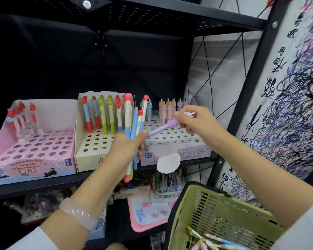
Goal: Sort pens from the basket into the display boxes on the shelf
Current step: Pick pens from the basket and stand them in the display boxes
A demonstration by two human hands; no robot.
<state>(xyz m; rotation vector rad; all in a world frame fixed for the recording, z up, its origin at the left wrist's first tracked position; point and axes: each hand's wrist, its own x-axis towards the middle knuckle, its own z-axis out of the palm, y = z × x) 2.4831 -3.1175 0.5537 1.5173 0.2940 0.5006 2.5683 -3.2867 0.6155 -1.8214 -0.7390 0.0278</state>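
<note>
Left hand (125, 148) grips a bundle of ball-topped pens (134, 130) upright in front of the cream display box (90, 141). Right hand (197, 121) pinches a lilac unicorn pen (163, 128) by its top, angled over the Unicorn box (177, 139); its tip looks to touch the left thumb. Green basket (215, 210) hangs on the right forearm, pens inside.
</note>
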